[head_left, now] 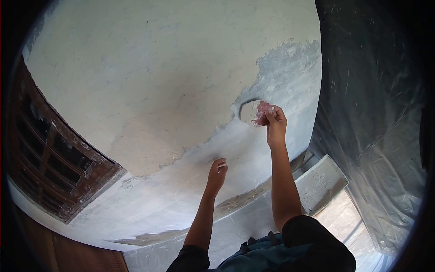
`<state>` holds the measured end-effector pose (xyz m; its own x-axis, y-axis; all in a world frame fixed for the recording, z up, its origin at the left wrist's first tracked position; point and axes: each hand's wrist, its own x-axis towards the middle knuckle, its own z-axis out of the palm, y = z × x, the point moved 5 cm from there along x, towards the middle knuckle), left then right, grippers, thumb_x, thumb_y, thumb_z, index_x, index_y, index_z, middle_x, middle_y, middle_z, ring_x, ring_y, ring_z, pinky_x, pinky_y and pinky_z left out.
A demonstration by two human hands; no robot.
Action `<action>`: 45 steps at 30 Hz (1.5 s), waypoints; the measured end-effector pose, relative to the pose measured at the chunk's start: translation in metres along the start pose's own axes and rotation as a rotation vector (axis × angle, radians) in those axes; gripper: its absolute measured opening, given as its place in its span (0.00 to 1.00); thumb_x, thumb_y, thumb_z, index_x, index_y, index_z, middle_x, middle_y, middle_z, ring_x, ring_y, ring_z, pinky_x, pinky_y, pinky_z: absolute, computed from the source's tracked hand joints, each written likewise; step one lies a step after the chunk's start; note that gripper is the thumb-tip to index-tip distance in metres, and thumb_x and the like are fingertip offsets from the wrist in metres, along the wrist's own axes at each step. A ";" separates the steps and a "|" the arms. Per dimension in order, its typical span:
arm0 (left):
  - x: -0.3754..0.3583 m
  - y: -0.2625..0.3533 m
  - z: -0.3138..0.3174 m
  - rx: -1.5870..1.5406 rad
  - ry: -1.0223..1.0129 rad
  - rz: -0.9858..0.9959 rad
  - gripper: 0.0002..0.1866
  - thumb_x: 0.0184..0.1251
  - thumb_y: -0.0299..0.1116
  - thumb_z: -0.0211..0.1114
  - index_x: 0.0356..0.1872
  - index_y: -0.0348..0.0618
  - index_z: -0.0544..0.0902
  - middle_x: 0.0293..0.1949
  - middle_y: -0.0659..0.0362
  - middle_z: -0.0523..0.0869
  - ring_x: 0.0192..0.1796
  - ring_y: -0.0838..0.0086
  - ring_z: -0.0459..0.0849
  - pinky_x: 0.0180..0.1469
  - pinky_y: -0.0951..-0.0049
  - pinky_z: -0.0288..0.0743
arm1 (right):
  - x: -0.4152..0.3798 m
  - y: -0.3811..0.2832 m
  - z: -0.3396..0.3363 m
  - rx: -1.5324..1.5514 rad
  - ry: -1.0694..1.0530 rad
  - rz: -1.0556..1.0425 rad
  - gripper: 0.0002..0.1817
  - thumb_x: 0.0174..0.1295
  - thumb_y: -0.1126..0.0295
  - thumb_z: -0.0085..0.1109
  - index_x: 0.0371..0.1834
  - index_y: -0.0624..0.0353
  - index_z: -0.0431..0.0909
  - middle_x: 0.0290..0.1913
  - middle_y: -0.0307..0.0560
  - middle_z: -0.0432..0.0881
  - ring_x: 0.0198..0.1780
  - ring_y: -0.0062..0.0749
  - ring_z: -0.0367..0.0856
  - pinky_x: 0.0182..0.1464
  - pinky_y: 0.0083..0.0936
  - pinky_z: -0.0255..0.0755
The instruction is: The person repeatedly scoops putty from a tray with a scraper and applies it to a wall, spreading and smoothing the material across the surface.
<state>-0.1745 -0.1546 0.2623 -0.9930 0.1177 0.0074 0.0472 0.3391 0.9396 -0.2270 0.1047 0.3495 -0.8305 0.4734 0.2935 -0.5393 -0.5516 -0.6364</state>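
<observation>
My right hand (276, 123) pinches a red putty scraper (261, 113) smeared with pale putty. Its flat blade lies against or very close to the wall, at the border between old paint and fresh coating. Lower and to the left, my left hand (217, 176) is held near the wall with its fingers loosely curled and apart, and I see nothing in it. The wall (149, 90) is pale greenish above, with a whiter, smeared coat (158, 199) below and a grey-white patch (290, 63) at upper right.
A brown framed window (54, 154) is set in the wall at left. At lower right stands a pale trough-like container (321, 183) with whitish residue. Clear plastic sheeting (371, 113) hangs along the right side. Grey tiling (181, 251) runs below the wall.
</observation>
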 end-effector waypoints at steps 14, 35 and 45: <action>-0.015 -0.063 0.203 0.013 -0.486 -0.172 0.17 0.67 0.35 0.52 0.55 0.43 0.71 0.49 0.58 0.79 0.49 0.73 0.77 0.50 0.69 0.69 | -0.089 0.014 -0.249 -0.086 0.448 0.302 0.08 0.61 0.79 0.53 0.43 0.66 0.74 0.39 0.46 0.81 0.38 0.25 0.79 0.43 0.22 0.73; -0.083 -0.187 0.376 0.233 -0.681 -0.366 0.16 0.62 0.29 0.57 0.51 0.37 0.72 0.44 0.50 0.82 0.44 0.66 0.82 0.47 0.70 0.74 | -0.181 -0.028 -0.553 -1.512 0.833 0.416 0.13 0.57 0.69 0.52 0.43 0.59 0.80 0.34 0.55 0.82 0.37 0.48 0.81 0.41 0.37 0.73; -0.084 -0.194 0.396 0.223 -0.690 -0.359 0.14 0.62 0.25 0.56 0.49 0.36 0.72 0.44 0.49 0.82 0.44 0.66 0.82 0.48 0.69 0.74 | -0.115 -0.004 -0.587 -1.720 0.583 0.179 0.12 0.53 0.73 0.52 0.40 0.59 0.81 0.31 0.60 0.81 0.35 0.53 0.81 0.40 0.41 0.76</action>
<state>-0.0575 0.1392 -0.0561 -0.6647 0.4908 -0.5633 -0.1690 0.6356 0.7533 -0.0477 0.4556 -0.1002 -0.5033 0.8545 0.1285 0.5800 0.4443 -0.6828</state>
